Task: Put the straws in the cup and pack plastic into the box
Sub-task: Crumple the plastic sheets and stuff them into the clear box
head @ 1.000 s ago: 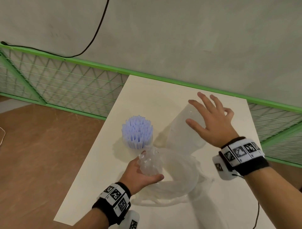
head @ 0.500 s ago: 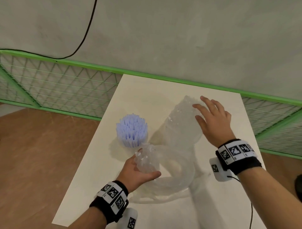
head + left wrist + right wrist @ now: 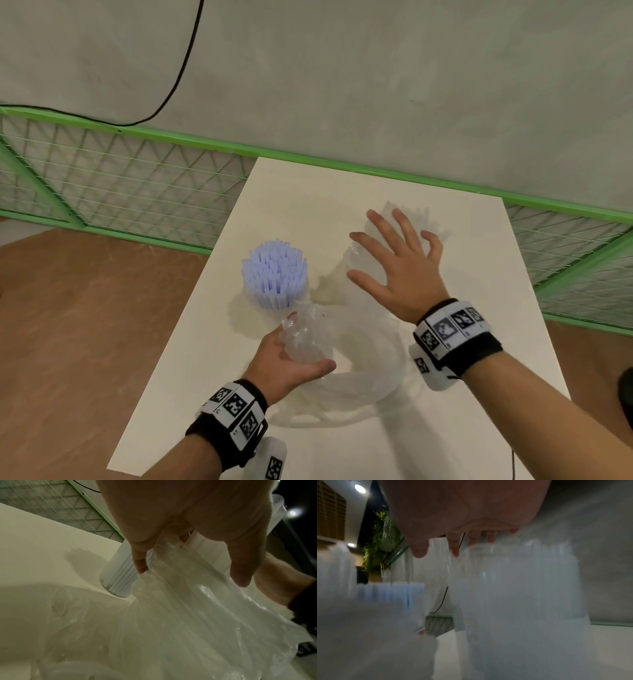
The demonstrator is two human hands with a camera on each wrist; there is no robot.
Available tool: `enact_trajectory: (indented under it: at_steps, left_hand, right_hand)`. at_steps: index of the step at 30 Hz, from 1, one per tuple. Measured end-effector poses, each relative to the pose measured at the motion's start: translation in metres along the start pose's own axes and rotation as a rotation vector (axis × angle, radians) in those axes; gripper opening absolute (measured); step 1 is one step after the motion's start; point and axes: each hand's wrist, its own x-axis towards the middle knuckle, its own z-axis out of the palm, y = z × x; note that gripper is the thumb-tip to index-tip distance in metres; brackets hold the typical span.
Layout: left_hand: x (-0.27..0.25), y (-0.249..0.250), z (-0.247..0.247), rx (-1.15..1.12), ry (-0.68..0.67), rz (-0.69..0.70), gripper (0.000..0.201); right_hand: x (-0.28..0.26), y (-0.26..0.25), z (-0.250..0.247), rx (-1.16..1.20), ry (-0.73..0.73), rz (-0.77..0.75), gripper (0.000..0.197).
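A cup packed with pale blue straws (image 3: 274, 274) stands upright on the white table (image 3: 479, 274), left of centre; it also shows in the left wrist view (image 3: 118, 577). My left hand (image 3: 291, 356) grips a crumpled wad of clear plastic (image 3: 306, 334) just in front of the cup, over a round clear container (image 3: 370, 383) draped in plastic film. My right hand (image 3: 394, 260), fingers spread and straight, presses on the top of a tall clear plastic bag or box (image 3: 407, 219) behind it. The right wrist view is blurred, showing plastic (image 3: 513, 595) under the fingers.
A green wire fence (image 3: 137, 192) runs along the table's far and right sides below a grey wall. A black cable (image 3: 181, 75) hangs on the wall. Wooden floor lies to the left of the table's edge.
My right hand has come down onto the tall clear plastic, which has sunk lower and flattened beneath it. My left hand keeps hold of the crumpled wad in about the same place.
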Motion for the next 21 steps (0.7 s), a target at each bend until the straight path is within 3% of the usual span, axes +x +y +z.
enact_trajectory:
  at_steps: [3,8,12,14,16,18,21]
  left_hand:
    - [0.0,-0.001,0.0,-0.002,0.006,0.001,0.067]
    - [0.0,-0.002,-0.001,-0.009,0.011,-0.006,0.069]
    - [0.001,-0.001,-0.001,-0.002,0.019,0.007,0.071]
    - [0.001,-0.001,-0.002,-0.003,0.02,0.009,0.07]
    - [0.002,-0.002,-0.002,0.002,0.017,0.016,0.069]
    - [0.003,-0.002,-0.001,-0.001,0.022,0.024,0.067]
    - [0.004,0.001,0.001,-0.015,0.028,0.03,0.065]
  right_hand:
    - [0.018,0.0,0.009,-0.055,-0.029,0.057,0.046]
    - [0.038,0.014,0.01,-0.008,0.045,0.195,0.026]
    - [0.04,0.028,0.009,0.017,0.006,0.282,0.025]
    - [0.037,0.028,0.005,0.034,0.036,0.251,0.029]
    - [0.029,0.016,-0.007,0.119,0.168,0.191,0.032]
    - [0.014,-0.003,-0.021,0.307,0.215,0.047,0.037]
    - [-0.016,-0.037,-0.033,0.591,-0.104,-0.176,0.056]
